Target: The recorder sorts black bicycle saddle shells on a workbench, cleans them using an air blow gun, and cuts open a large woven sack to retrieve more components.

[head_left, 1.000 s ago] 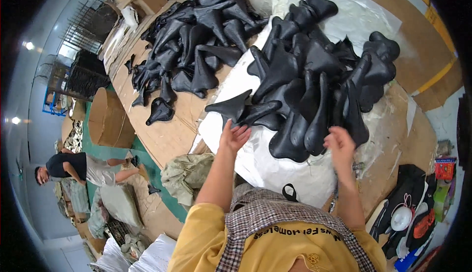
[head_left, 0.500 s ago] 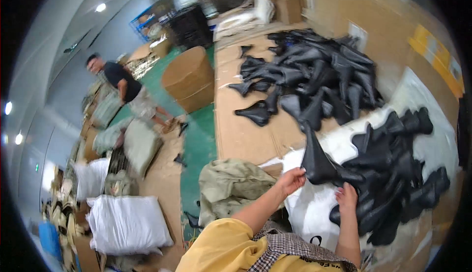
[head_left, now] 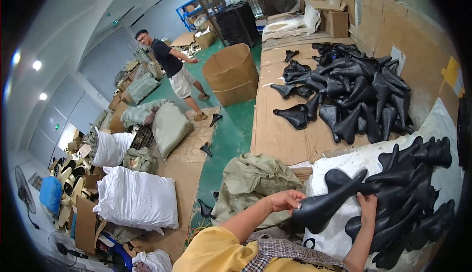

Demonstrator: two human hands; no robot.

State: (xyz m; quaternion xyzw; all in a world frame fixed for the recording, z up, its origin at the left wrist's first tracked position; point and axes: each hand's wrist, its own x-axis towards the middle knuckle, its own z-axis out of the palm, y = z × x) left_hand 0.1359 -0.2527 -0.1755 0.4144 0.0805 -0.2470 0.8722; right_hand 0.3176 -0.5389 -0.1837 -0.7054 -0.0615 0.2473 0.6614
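Observation:
My left hand [head_left: 286, 201] is closed on the wide rear end of a black bicycle saddle [head_left: 319, 207], whose narrow nose points up and to the right. A second black saddle [head_left: 336, 177] crosses behind it, with its wide end at the upper left. Closed fingers of my right hand [head_left: 367, 206] pinch the nose of this second saddle, near the lying saddles. Beneath both is a white sack [head_left: 319, 242] spread over the work surface. To the right, several black saddles [head_left: 408, 208] lie in overlapping rows on it.
Beyond the sack, a large heap of black saddles [head_left: 359, 85] covers a cardboard-topped table [head_left: 275, 134]. An olive cloth sack [head_left: 250, 186] stands left of my arm. Across the green floor [head_left: 231, 129] are a round cardboard bin [head_left: 231, 73], a standing person [head_left: 169, 63] and stuffed white sacks [head_left: 137, 198].
The view has swung left. The saddle in my left hand has tipped from nose-up to slanting right, and the second saddle now shows behind it. The other person's arm has moved outward.

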